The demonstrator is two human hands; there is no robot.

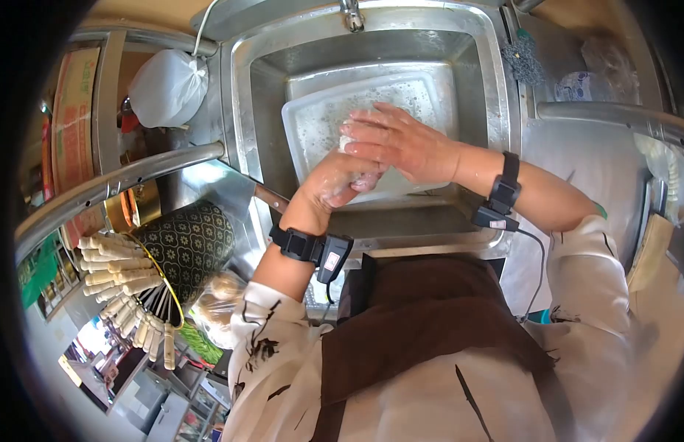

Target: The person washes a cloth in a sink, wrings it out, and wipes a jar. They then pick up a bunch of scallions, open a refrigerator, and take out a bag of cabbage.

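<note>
Wet and soapy, my left hand (340, 177) is closed, its fingers curled under my right palm. My right hand (412, 147) lies across it with the fingers stretched out and slightly apart. Between the two hands shows a small white patch (345, 143); I cannot tell whether it is lather or a piece of soap. Both hands are over a pale plastic tub (292, 132) of water with bubbles on top. The tub sits tilted in a steel sink (242, 110), below the faucet (351, 16).
Left of the sink stand a patterned black container (191, 236) full of wooden-handled skewers and a tied white bag (169, 87). Metal rails (121, 188) run along the sides. A dark scouring pad (522, 59) lies at the sink's right edge.
</note>
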